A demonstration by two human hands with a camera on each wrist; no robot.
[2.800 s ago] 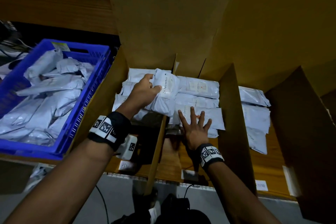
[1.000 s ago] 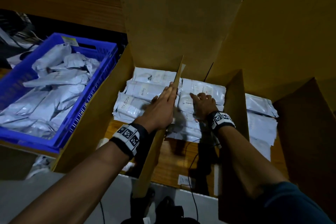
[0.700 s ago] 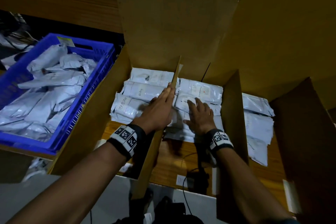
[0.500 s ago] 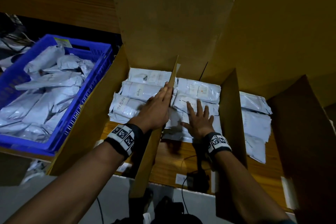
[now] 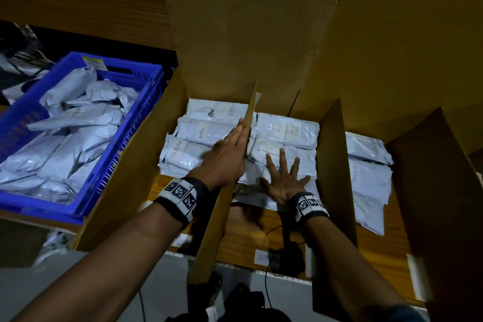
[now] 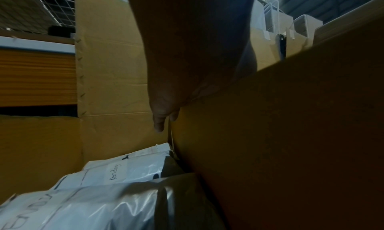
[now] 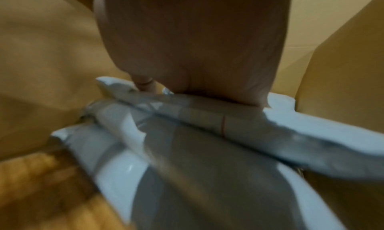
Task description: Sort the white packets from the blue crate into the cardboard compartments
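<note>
Nearest: both forearms reach in from below, each with a black wrist band (image 5: 180,195) bearing coded markers. Paper labels sit on the tabletop (image 5: 251,232) edge at the compartment fronts; their writing is partly hidden.

Left hand (image 5: 224,158) — fingers straight and together, laid flat against the left face of the cardboard divider (image 5: 249,112); it holds nothing. The left wrist view confirms the palm on the board, with packets marked "Pending" (image 6: 124,169) below it.

Right hand (image 5: 283,181) — fingers spread wide, pressing flat on the middle stack (image 5: 287,136) of white packets; nothing gripped. Right wrist view is blurred but shows the palm on a packet.

Left compartment: packets (image 5: 198,133) stacked in rows, labelled "Pending". Right compartment: more packets (image 5: 366,165), untouched.

Far left: blue crate (image 5: 122,157) beside the cardboard, with loose white packets (image 5: 73,133) heaped inside it. Tall cardboard back walls (image 5: 248,21) stand behind.
</note>
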